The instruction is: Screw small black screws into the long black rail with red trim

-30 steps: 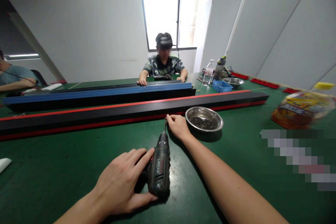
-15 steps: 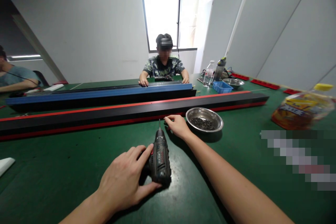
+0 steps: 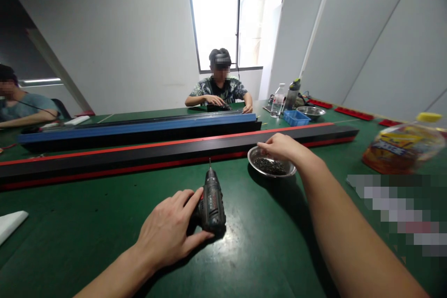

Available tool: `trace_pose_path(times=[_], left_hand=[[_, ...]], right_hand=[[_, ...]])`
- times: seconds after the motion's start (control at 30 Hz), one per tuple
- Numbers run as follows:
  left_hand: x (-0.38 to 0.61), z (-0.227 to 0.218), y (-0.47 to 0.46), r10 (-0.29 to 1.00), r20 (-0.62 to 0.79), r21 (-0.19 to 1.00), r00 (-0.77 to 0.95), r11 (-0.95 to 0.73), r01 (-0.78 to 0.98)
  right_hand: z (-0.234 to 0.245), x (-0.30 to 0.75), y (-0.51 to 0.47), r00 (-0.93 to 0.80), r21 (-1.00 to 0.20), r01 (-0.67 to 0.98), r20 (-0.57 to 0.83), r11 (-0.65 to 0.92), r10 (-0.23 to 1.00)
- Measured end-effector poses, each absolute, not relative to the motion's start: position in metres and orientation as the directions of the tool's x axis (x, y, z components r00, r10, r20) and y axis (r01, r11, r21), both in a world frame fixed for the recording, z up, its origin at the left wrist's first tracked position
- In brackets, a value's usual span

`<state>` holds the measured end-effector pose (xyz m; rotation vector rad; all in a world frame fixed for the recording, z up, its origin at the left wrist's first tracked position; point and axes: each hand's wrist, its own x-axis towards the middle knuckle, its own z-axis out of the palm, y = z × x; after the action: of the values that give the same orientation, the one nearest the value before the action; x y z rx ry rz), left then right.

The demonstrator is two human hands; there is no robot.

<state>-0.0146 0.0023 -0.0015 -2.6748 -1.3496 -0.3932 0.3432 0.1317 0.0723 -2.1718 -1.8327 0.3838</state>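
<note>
My left hand (image 3: 169,223) is closed around a black cordless drill (image 3: 213,205), which lies on its side on the green table, its thin bit pointing away from me at the long black bar with red edges (image 3: 167,150). Above the far rim of a round steel bowl (image 3: 252,164) is my right hand (image 3: 284,145), fingers bent and pressed together. Whatever they hold, if anything, is too small to make out. Small dark screws (image 3: 268,166) cover the bowl's bottom.
Behind the bar lies a blue and black bar (image 3: 139,126). Across the table sits a co-worker (image 3: 220,86), another person (image 3: 26,100) at far left. Bottles, a blue basket (image 3: 296,118) and a second bowl (image 3: 310,112) stand at back right. A jug of amber liquid (image 3: 391,149) is at right.
My right hand has moved from beside the drill bit, rightward to the bowl. My left hand stays on the drill. The co-worker opposite has shifted one hand inward.
</note>
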Motion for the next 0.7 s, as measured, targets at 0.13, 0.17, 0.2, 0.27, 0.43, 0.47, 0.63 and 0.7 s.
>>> trace_pose_path(times=[0.13,0.17,0.2,0.27,0.43,0.47,0.63,0.7], left_hand=[[-0.016,-0.002,0.003,0.760,0.283,-0.004,0.586,-0.610,0.793],[-0.016,-0.002,0.004,0.761,0.278,-0.003,0.586,-0.610,0.792],[-0.017,-0.002,0.004,0.763,0.273,0.001,0.585,-0.609,0.793],[-0.017,-0.003,0.004,0.770,0.268,0.008,0.580,-0.603,0.797],[-0.019,-0.005,0.001,0.767,0.267,-0.002,0.584,-0.605,0.796],[-0.020,-0.005,0.000,0.761,0.265,-0.003,0.592,-0.613,0.790],[-0.024,-0.005,-0.003,0.714,0.297,-0.008,0.634,-0.662,0.749],[-0.025,-0.005,-0.003,0.700,0.313,-0.013,0.642,-0.673,0.740]], right_hand=[[0.046,0.360,0.140,0.189,-0.338,0.919,-0.076,-0.203,0.979],[0.039,0.360,0.142,0.182,-0.333,0.922,-0.070,-0.195,0.981],[0.033,0.359,0.143,0.169,-0.328,0.928,-0.059,-0.179,0.984],[0.022,0.352,0.145,0.143,-0.300,0.943,-0.039,-0.148,0.989],[0.011,0.334,0.142,0.142,-0.213,0.966,-0.025,-0.144,0.990],[0.011,0.332,0.142,0.148,-0.203,0.968,-0.032,-0.151,0.989],[0.012,0.335,0.144,0.159,-0.198,0.967,-0.035,-0.163,0.987],[0.012,0.338,0.146,0.158,-0.203,0.966,-0.030,-0.161,0.987]])
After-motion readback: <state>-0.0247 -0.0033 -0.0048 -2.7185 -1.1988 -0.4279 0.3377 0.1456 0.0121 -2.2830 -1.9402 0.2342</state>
